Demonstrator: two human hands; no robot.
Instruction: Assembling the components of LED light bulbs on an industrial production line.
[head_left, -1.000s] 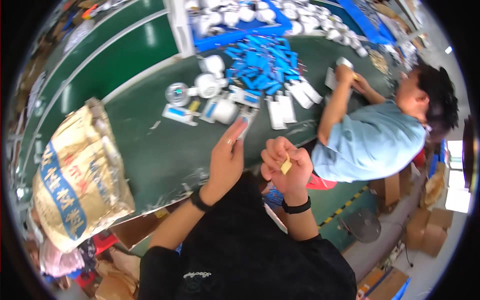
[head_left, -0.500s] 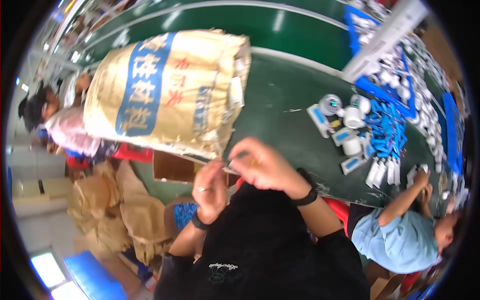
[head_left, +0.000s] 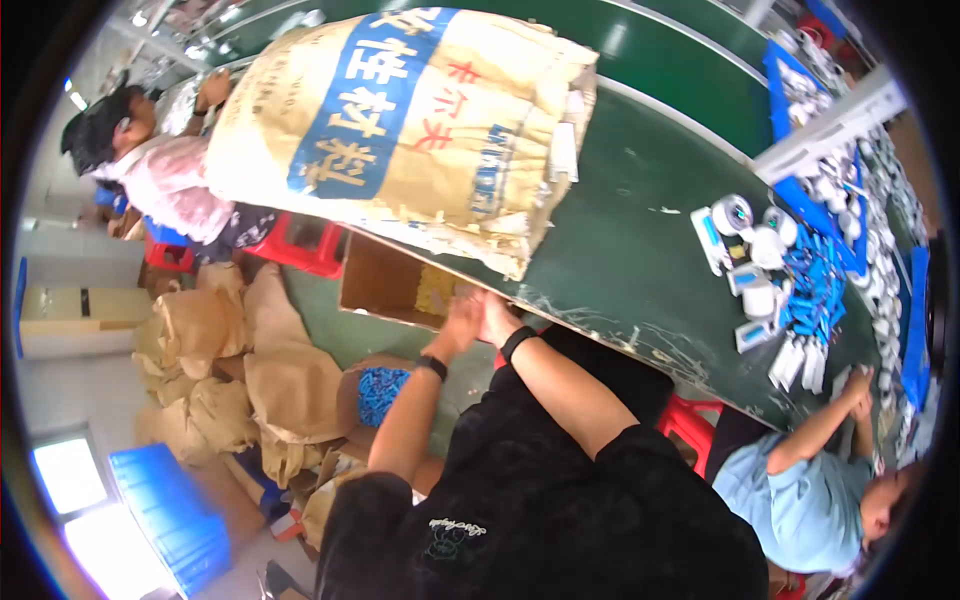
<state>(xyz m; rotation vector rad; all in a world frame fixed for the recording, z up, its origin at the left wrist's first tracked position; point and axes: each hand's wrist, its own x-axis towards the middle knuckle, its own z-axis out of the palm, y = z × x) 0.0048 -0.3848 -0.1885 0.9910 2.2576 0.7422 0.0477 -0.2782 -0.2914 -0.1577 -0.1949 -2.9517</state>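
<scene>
My left hand (head_left: 460, 325) and my right hand (head_left: 495, 318) are close together below the table's near edge. They are at the rim of an open cardboard box (head_left: 385, 275) that stands beneath the overhanging sack. Small yellow pieces (head_left: 434, 288) lie inside it, right beside my fingers. My fingers are mostly hidden and blurred, so whether anything is in them does not show. A large tan paper sack (head_left: 270, 110) with a blue band lies on the green table (head_left: 630, 200) beyond my hands, its torn end to the right.
White round housings (head_left: 768, 247), blue parts (head_left: 815, 280) and white strips sit at the table's right. Blue trays (head_left: 850, 255) hold white parts. A co-worker in light blue (head_left: 790, 490) works at right, another person (head_left: 165, 190) at left. Crumpled paper sacks (head_left: 290, 390) and a box of blue pieces (head_left: 382, 395) are on the floor.
My hands have gone from beside the sack's torn edge, fingers pinched near each other, down to the cardboard box. The view has shifted, showing more of the box and its yellow pieces.
</scene>
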